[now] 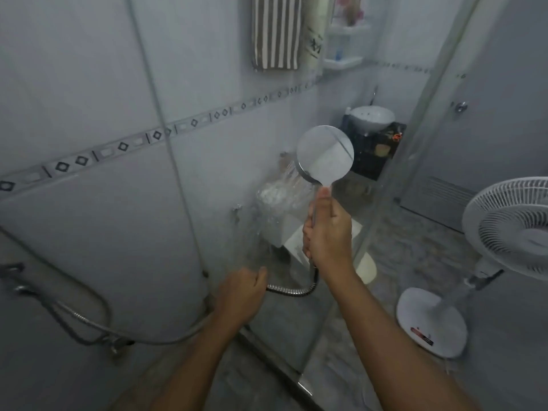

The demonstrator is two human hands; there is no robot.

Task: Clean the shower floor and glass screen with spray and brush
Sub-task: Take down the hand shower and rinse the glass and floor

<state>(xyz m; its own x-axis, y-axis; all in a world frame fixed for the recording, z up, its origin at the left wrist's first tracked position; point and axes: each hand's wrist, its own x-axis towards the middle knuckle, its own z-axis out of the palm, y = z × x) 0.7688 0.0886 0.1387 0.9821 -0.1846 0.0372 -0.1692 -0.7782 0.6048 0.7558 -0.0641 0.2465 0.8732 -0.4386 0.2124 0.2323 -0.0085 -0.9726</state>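
Right hand (327, 232) grips shower head (325, 154) wetting glass screen (267, 209); left hand (241, 292) clasps hose (292, 290).

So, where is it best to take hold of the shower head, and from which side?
Grip the shower head by its slim straight handle below the round disc, as the right hand does now, coming from behind the spray face. The handle stands nearly upright, so the fingers wrap it fully, and water leaves the far side toward the glass screen. The left hand holds the hose.
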